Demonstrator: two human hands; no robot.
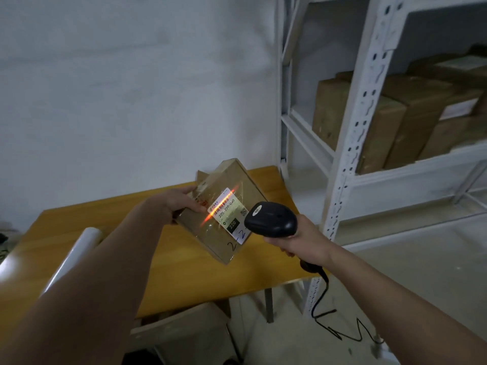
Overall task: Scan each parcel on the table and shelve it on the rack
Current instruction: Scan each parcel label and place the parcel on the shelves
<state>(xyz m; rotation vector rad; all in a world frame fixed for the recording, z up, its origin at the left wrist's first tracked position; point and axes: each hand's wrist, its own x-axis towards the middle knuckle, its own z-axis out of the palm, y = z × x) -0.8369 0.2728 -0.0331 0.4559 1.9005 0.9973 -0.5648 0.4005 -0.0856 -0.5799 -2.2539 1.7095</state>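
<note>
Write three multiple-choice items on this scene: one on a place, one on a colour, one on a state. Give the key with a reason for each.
1. Where do the shelved boxes sit?
A. on the rack, right of the table
B. under the table
C. on the floor

2. What colour is the beam across the parcel label?
A. green
B. blue
C. orange-red

3. How is the parcel held?
A. flat on the table, untouched
B. tilted up, gripped by the left hand
C. lying on a shelf

Key: 1 A, the boxes stand on a rack shelf right of the table. 2 C, an orange-red line crosses the barcode. 3 B, the left hand tips it while the right hand aims the scanner.
</note>
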